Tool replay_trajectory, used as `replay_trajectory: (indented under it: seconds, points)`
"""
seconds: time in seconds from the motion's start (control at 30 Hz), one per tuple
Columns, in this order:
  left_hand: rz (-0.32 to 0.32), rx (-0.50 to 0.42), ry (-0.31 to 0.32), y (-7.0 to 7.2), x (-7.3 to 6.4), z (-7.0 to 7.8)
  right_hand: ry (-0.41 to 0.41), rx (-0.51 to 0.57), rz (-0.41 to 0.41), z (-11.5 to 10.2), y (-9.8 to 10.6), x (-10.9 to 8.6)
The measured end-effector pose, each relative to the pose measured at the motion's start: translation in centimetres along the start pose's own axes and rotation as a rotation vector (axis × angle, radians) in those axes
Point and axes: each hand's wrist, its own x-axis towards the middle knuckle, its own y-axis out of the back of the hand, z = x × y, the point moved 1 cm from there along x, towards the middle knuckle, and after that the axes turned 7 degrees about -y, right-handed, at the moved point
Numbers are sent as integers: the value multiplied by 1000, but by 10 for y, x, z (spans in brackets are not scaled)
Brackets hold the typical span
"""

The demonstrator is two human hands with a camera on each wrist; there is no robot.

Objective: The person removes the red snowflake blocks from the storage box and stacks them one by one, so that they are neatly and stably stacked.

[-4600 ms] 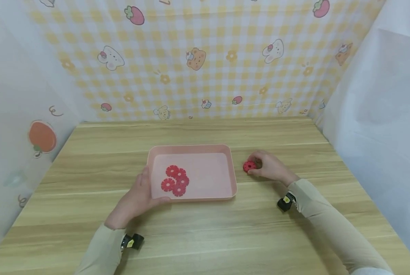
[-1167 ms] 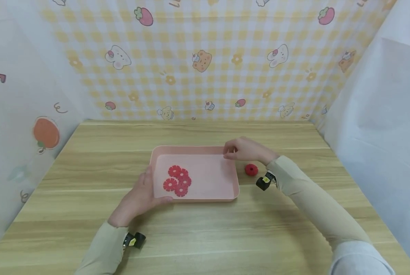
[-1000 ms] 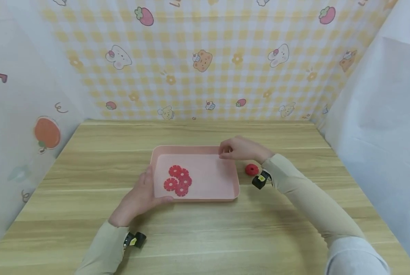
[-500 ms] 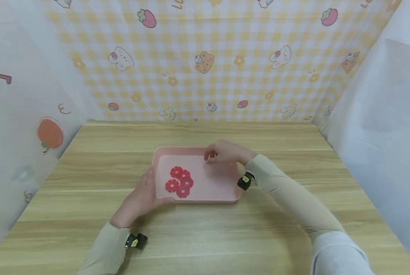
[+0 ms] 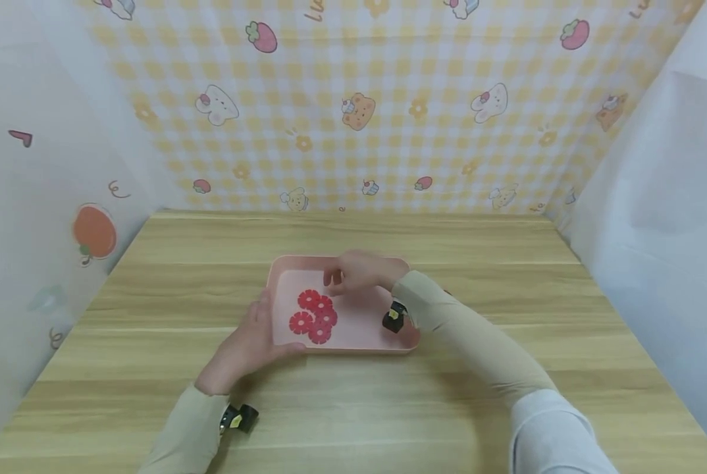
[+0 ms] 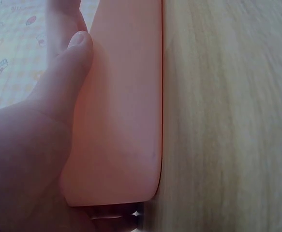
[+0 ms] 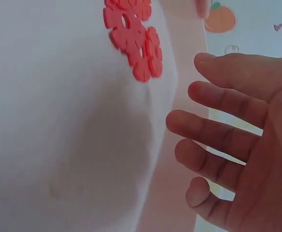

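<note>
A pink rectangular tray (image 5: 377,329) lies on the wooden table. Several red notched discs (image 5: 320,317), shaped like flowers with a centre hole, lie overlapping in its left half. My left hand (image 5: 241,342) holds the tray's near left corner, the thumb along the front wall and the fingers round the left side, as the left wrist view also shows. Over the tray, behind and right of the discs, hovers my right hand (image 5: 356,272). In the right wrist view its fingers (image 7: 218,130) are loosely bent, apart, with nothing seen between them.
My right sleeve (image 5: 472,336) crosses the tray's right rim and hides nearly all of a red disc piece (image 5: 447,292) on the table. A yellow checked cloth (image 5: 318,158) hangs behind the table, and white sheets (image 5: 650,191) flank it.
My right hand handled the red disc piece right of the tray earlier, then left it there. It has moved left over the tray towards the discs. My left hand keeps its hold.
</note>
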Motion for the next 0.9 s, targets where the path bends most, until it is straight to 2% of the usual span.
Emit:
replay_trajectory:
  seconds: [0.17,0.4,0.6,0.73,0.9]
  points:
    - [0,2,-7,1,0,-1,22,27,22,-8,-6,13]
    - [15,-7,-21,1,0,-1,-2,112,18,-15,-18,22]
    - [8,-16,-7,2,-1,0,36,25,7,-22,-22,27]
    - [-2,-13,0,4,0,1,38,-61,9,-25,-25,30]
    - [-9,-2,-2,5,1,1,33,-115,18,-26,-27,30]
